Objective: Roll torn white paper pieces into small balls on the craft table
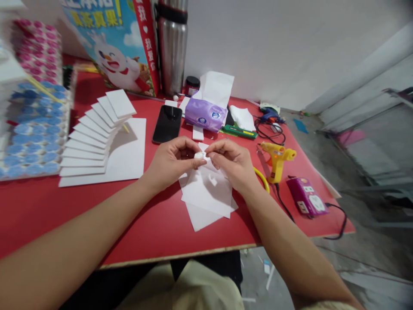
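Between the thumb and fingers of my left hand (177, 159) is a small round white piece (199, 155). My right hand (230, 161) is just to its right, thumb and forefinger pinched close to the piece; what they hold, if anything, is too small to make out. Below both hands, several overlapping white sheets (206, 193) lie on the red table (145, 228). A small white scrap (213, 179) rests on the sheets.
Left stands a fanned row of white boards (85, 148) beside blue rolls (35, 146). Behind my hands are a phone (167, 124), tissue pack (205, 113) and green cutter (239, 132). Right are a yellow glue gun (276, 159) and purple socket box (307, 197) with cables.
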The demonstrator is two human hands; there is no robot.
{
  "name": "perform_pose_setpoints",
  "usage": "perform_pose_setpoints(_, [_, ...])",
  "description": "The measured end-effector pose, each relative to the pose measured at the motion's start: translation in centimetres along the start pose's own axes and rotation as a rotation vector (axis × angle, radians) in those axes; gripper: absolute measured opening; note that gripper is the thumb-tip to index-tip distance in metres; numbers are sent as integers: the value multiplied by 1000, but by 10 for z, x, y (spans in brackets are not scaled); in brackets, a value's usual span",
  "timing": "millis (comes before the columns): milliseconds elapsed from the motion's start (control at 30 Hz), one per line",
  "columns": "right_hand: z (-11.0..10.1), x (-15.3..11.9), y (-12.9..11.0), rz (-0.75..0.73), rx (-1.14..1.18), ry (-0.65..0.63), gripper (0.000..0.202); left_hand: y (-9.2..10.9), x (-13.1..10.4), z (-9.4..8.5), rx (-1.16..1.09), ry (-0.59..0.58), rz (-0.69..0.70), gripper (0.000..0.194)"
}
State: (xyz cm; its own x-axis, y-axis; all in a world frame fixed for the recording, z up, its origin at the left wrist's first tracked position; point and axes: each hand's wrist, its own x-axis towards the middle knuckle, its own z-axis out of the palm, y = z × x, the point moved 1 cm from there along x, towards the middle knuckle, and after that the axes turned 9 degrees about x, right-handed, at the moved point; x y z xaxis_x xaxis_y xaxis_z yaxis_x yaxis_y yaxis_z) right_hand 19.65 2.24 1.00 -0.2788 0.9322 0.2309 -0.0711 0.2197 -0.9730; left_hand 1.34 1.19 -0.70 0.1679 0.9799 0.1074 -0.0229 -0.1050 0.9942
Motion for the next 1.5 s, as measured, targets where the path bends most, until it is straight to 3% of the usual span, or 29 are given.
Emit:
perform_pose_setpoints(433, [0,-1,0,-45,-136,-49,6,-2,0,-1,-15,-7,-12,30])
perform_pose_setpoints(800, [3,-3,-6,-240,-367,-43,13,2,0,0,-18,-31,-3,29])
perform_pose_setpoints(967, [1,-4,-6,-124,-246,69,7,-1,0,0,-84,-59,-16,27])
perform_pose_setpoints(1067, [0,-3,-4,-62,-179,62,6,-4,1,0,-138,-69,-30,26])
perform_pose_setpoints(1500, [5,-5,-5,-116,-45,37,13,-16,3,-4,-203,-36,-106,33])
